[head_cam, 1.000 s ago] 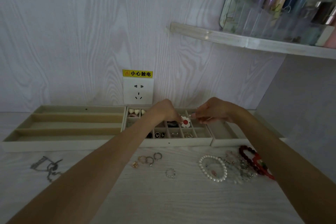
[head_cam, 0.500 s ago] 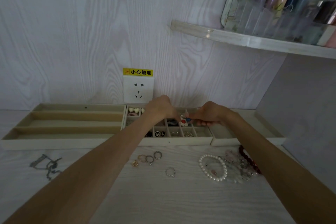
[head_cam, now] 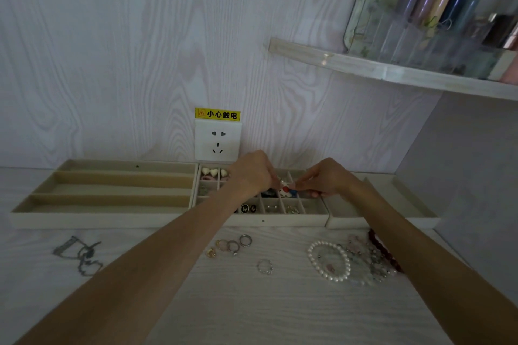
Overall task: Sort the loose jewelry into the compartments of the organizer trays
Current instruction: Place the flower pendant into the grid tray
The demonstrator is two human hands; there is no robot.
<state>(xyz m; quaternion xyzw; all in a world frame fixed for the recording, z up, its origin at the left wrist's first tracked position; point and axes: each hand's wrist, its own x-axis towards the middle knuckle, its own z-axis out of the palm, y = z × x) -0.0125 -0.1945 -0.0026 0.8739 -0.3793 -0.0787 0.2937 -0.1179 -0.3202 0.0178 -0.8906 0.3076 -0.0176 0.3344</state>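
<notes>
Both my hands meet over the middle grid tray. My left hand and my right hand pinch a small white, red and blue earring between their fingertips, just above a middle-row compartment. Other cells of that tray hold heart-shaped studs, black butterfly studs and small metal pieces. Loose on the table in front lie several rings, a single ring, a pearl bracelet, a heap of beaded bracelets and a chain necklace.
A long-slot tray stands left of the grid tray and a plain tray right of it. A wall socket with a yellow label sits behind. A shelf with bottles juts out at the upper right.
The two hands have come closer together and lowered the small earring toward the grid tray's middle row. The camera has tilted slightly.
</notes>
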